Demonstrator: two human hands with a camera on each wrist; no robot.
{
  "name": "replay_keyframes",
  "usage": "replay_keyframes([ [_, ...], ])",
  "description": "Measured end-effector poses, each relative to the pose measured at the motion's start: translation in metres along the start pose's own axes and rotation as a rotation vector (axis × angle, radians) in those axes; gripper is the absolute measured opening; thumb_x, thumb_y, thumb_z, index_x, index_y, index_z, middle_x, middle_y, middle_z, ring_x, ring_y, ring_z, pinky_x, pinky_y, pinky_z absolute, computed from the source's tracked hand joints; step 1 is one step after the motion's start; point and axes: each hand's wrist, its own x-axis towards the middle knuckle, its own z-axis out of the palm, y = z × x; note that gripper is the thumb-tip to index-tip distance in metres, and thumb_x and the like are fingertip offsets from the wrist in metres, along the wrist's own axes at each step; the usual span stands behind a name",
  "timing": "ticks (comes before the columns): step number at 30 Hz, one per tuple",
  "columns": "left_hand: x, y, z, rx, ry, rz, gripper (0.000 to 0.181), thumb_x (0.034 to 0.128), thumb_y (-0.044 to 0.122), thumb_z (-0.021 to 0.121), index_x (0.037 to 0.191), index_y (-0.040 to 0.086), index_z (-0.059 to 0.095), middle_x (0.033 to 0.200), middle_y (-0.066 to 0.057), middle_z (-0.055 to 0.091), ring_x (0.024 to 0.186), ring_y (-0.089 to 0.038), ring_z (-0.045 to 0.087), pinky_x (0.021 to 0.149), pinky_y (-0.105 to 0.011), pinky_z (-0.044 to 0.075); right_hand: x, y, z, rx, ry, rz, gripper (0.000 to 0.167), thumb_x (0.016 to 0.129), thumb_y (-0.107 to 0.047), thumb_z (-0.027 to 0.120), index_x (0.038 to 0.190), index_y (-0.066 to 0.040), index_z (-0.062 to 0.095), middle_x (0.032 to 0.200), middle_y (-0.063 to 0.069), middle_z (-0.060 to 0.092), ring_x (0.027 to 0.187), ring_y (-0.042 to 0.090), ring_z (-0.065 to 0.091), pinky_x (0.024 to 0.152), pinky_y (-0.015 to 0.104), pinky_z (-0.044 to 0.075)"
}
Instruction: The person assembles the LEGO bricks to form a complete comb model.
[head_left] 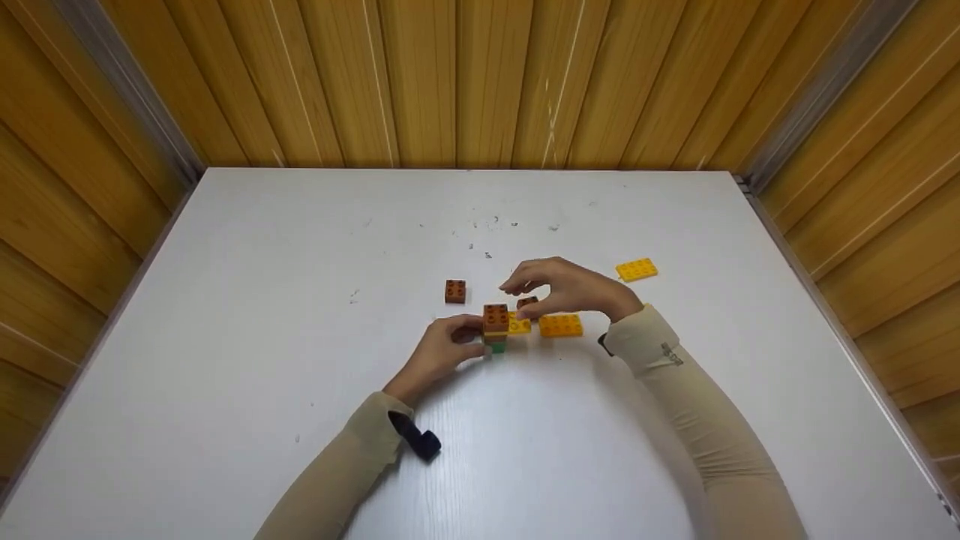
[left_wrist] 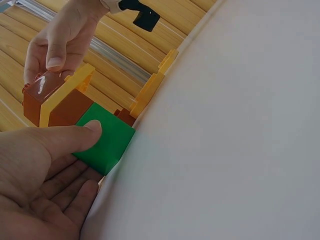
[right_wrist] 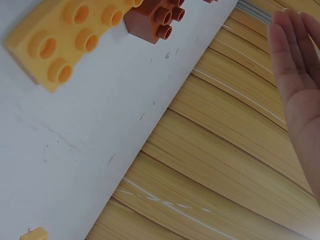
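My left hand (head_left: 441,349) holds a small stack of toy building bricks on the table, its thumb pressed to the green brick (left_wrist: 111,140) at the bottom. Above the green one come a brown brick (left_wrist: 71,108), a yellow plate (left_wrist: 59,97) jutting out to the right, and another brown brick (head_left: 495,316) on top. My right hand (head_left: 568,289) hovers over the jutting plate, just right of the stack, with its fingers gently bent and nothing held. In the right wrist view its fingers (right_wrist: 295,60) look straight. Whether it touches the stack is unclear.
A loose brown brick (head_left: 455,291) lies behind the stack, and another brown brick (head_left: 527,302) is partly hidden by my right hand. A yellow brick (head_left: 561,325) sits to the right, a yellow plate (head_left: 637,269) farther back. Wood-look panels (head_left: 420,82) border the white table (head_left: 300,247).
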Motion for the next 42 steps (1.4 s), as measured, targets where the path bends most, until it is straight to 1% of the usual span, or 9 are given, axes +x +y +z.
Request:
replay_keyframes([
  [4, 0.001, 0.001, 0.0, 0.004, 0.0, -0.031, 0.046, 0.0817, 0.009, 0.075, 0.126, 0.006, 0.062, 0.124, -0.012, 0.065, 0.114, -0.023, 0.062, 0.099, -0.035, 0.05, -0.004, 0.004, -0.004, 0.011, 0.013, 0.017, 0.038, 0.085, -0.022, 0.074, 0.118, -0.005, 0.066, 0.117, 0.012, 0.064, 0.107, 0.036, 0.063, 0.098, 0.05, 0.049],
  [7, 0.001, 0.001, 0.001, 0.008, -0.002, -0.045, 0.046, 0.0816, 0.009, 0.075, 0.126, 0.007, 0.062, 0.124, -0.011, 0.065, 0.115, -0.022, 0.062, 0.099, -0.034, 0.05, -0.008, 0.008, -0.008, -0.003, 0.019, 0.042, 0.04, 0.084, -0.023, 0.074, 0.119, -0.007, 0.065, 0.117, 0.012, 0.063, 0.109, 0.035, 0.062, 0.099, 0.051, 0.048],
  [13, 0.0, 0.002, 0.001, 0.041, 0.005, -0.081, 0.047, 0.0816, 0.012, 0.076, 0.127, 0.01, 0.062, 0.125, -0.008, 0.064, 0.115, -0.02, 0.061, 0.1, -0.034, 0.049, -0.015, 0.015, -0.014, -0.028, 0.021, 0.128, 0.042, 0.084, -0.025, 0.074, 0.122, -0.009, 0.064, 0.12, 0.016, 0.063, 0.113, 0.035, 0.059, 0.1, 0.054, 0.046],
  [18, -0.001, 0.001, 0.002, 0.043, 0.015, -0.092, 0.046, 0.0816, 0.013, 0.075, 0.126, 0.012, 0.062, 0.124, -0.007, 0.065, 0.114, -0.02, 0.061, 0.1, -0.035, 0.049, -0.021, 0.019, -0.016, -0.029, 0.015, 0.175, 0.043, 0.083, -0.023, 0.075, 0.122, -0.008, 0.064, 0.121, 0.018, 0.062, 0.113, 0.034, 0.059, 0.1, 0.054, 0.045],
  [23, -0.001, 0.001, 0.002, 0.038, 0.017, -0.096, 0.047, 0.0817, 0.013, 0.075, 0.127, 0.012, 0.062, 0.125, -0.007, 0.064, 0.115, -0.021, 0.061, 0.101, -0.035, 0.048, -0.023, 0.025, -0.016, -0.055, -0.008, 0.225, 0.044, 0.083, -0.022, 0.075, 0.122, -0.005, 0.063, 0.122, 0.016, 0.062, 0.112, 0.032, 0.058, 0.101, 0.053, 0.046],
  [27, -0.002, 0.001, 0.001, 0.029, 0.01, -0.097, 0.047, 0.0824, 0.012, 0.074, 0.127, 0.011, 0.061, 0.126, -0.007, 0.063, 0.116, -0.02, 0.06, 0.102, -0.035, 0.047, -0.025, 0.027, -0.016, -0.065, -0.03, 0.286, 0.042, 0.084, -0.021, 0.074, 0.122, -0.006, 0.064, 0.121, 0.013, 0.063, 0.113, 0.031, 0.058, 0.102, 0.051, 0.046],
  [30, -0.002, 0.0, 0.001, 0.032, 0.006, -0.09, 0.047, 0.0824, 0.012, 0.074, 0.127, 0.011, 0.061, 0.126, -0.007, 0.064, 0.116, -0.02, 0.06, 0.102, -0.035, 0.048, -0.026, 0.029, -0.015, -0.072, -0.043, 0.316, 0.04, 0.084, -0.02, 0.075, 0.12, -0.007, 0.064, 0.12, 0.011, 0.064, 0.113, 0.031, 0.058, 0.101, 0.051, 0.046],
  [36, -0.002, -0.002, 0.001, 0.017, 0.007, -0.045, 0.048, 0.0816, 0.011, 0.075, 0.127, 0.006, 0.061, 0.124, -0.011, 0.064, 0.115, -0.022, 0.061, 0.099, -0.034, 0.049, -0.03, 0.034, -0.012, -0.09, -0.06, 0.326, 0.04, 0.082, -0.022, 0.077, 0.118, -0.009, 0.066, 0.115, 0.007, 0.066, 0.106, 0.026, 0.06, 0.095, 0.045, 0.051],
  [42, 0.0, -0.001, 0.001, 0.024, 0.013, -0.058, 0.047, 0.0815, 0.011, 0.075, 0.127, 0.008, 0.061, 0.124, -0.01, 0.065, 0.115, -0.022, 0.061, 0.1, -0.034, 0.049, -0.033, 0.038, -0.01, -0.12, -0.081, 0.344, 0.04, 0.082, -0.024, 0.077, 0.119, -0.012, 0.066, 0.113, 0.004, 0.067, 0.103, 0.022, 0.06, 0.093, 0.041, 0.051],
])
